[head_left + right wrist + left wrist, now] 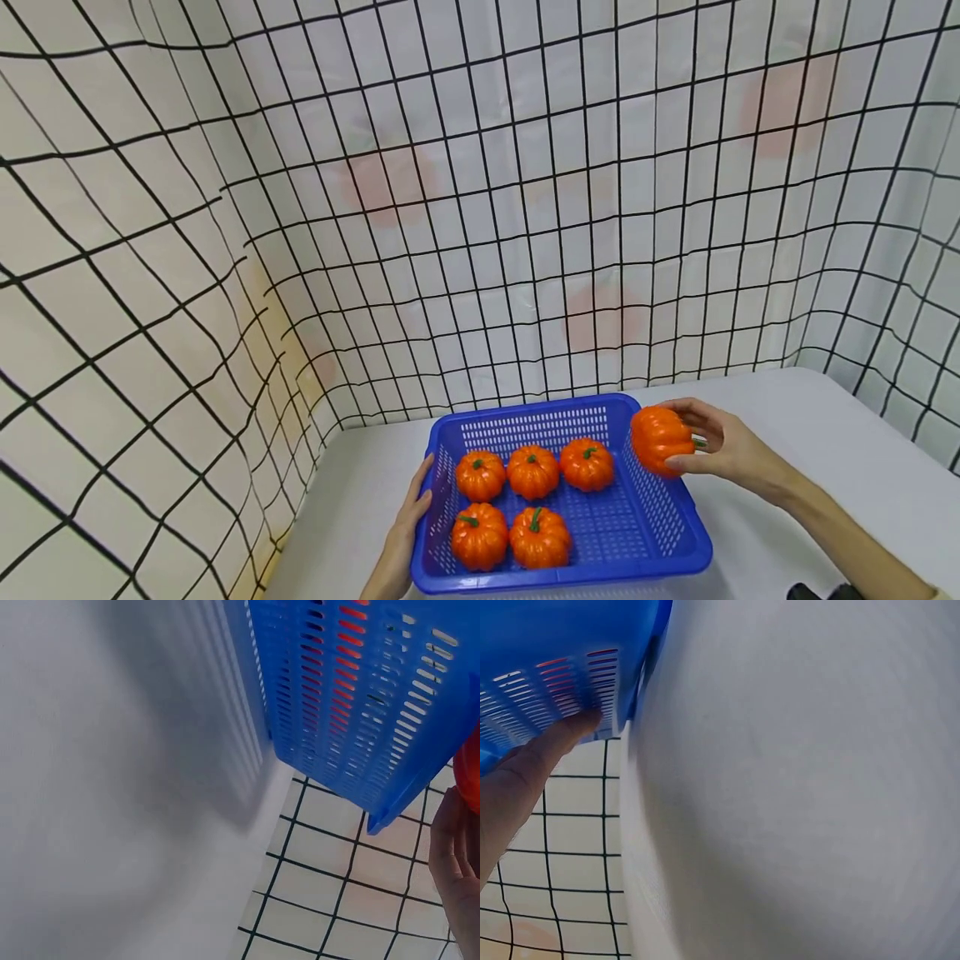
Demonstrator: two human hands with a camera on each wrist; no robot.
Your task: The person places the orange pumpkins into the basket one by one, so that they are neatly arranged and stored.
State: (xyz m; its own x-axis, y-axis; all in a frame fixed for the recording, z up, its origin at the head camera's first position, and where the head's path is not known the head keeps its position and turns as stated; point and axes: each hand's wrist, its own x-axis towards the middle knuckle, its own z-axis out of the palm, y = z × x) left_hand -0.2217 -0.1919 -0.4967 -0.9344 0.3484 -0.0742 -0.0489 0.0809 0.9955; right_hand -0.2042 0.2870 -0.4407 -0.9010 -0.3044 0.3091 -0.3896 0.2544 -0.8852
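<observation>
A blue plastic basket (562, 579) with slotted walls holds several small orange pumpkins (532, 471) with green stems, three in the far row and two in the near row. My right hand (723, 446) grips another orange pumpkin (660, 439) between thumb and fingers, at the basket's right rim, its stem pointing right. In the right wrist view only a red-orange edge of that pumpkin (469, 772) shows beside the fingers. Against the basket's left outer wall rests my left hand (405, 533); in the left wrist view an extended finger (562, 735) touches the slotted side.
The basket stands on a white table (795, 417). Black wire grid (525, 250) rises behind the table and along both sides, with pale sheeting behind it. Within the basket, the near right part of the slotted floor (615, 525) shows bare.
</observation>
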